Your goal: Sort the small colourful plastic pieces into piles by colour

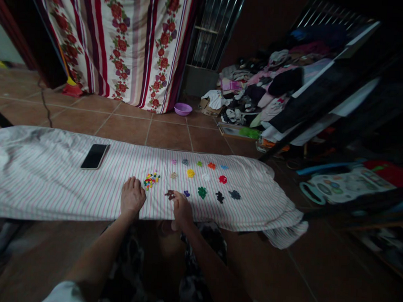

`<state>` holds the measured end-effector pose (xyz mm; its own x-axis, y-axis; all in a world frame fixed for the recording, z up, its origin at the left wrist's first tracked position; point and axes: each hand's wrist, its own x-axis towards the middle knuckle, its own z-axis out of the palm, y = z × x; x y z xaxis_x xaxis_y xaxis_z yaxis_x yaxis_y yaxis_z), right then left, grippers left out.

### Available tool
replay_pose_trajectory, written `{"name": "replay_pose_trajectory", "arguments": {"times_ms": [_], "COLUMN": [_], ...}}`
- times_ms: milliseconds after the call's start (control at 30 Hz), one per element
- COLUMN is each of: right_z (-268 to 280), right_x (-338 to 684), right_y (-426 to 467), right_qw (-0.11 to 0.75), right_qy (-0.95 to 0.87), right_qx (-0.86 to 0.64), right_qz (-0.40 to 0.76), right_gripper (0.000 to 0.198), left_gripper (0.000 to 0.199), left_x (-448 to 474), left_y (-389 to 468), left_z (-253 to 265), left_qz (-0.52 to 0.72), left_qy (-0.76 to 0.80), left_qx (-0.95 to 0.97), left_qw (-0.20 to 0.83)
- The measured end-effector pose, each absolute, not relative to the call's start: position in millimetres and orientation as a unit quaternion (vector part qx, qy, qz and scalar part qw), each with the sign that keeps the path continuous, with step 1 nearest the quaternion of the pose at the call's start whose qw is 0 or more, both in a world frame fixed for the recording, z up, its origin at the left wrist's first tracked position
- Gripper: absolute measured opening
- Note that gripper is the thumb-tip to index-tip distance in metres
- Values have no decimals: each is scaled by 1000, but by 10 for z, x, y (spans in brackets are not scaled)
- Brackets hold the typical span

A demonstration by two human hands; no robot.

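Note:
My left hand (133, 196) rests on the striped cloth, back up and fingers curled under; whatever they may hold is hidden. Just right of it lies a mixed heap of small colourful pieces (151, 180). My right hand (182, 209) is closed, its index fingertip at the right edge of the small brown pieces (170, 195); anything pinched there is too small to make out. Close by are purple pieces (186, 193), green pieces (202, 192), black pieces (220, 197) and dark grey pieces (234, 195). Farther back sit yellow pieces (190, 173), white pieces (205, 176) and red pieces (223, 179).
A phone (95, 156) lies on the left of the striped cloth (51, 179). Along the back are orange pieces (211, 165) and other small colour groups. Beyond the table stand a purple basin (183, 109), a floral curtain (139, 44) and a clothes heap (259, 86).

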<state>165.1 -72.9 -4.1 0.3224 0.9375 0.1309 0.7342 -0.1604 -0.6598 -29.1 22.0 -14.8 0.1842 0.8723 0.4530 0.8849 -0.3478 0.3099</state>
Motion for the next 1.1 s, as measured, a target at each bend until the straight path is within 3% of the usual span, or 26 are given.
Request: {"name": "replay_pose_trajectory", "arguments": {"times_ms": [600, 867, 1100], "right_z": [-147, -81, -56], "right_x": [1675, 1598, 1588], "right_y": [-743, -732, -729], "right_qw": [364, 337, 335], "right_qy": [-546, -559, -548], "right_qx": [-740, -743, -752], "right_qz": [146, 147, 150], "right_gripper": [41, 52, 50], "left_gripper": [29, 28, 28], "left_x": [-290, -290, -291], "left_y": [223, 223, 213], "left_z": [-151, -132, -110], "left_qz": [-287, -276, -265], "left_qy": [-568, -572, -572], "left_qx": [-771, -772, -776], "left_qw": [22, 19, 22]}}
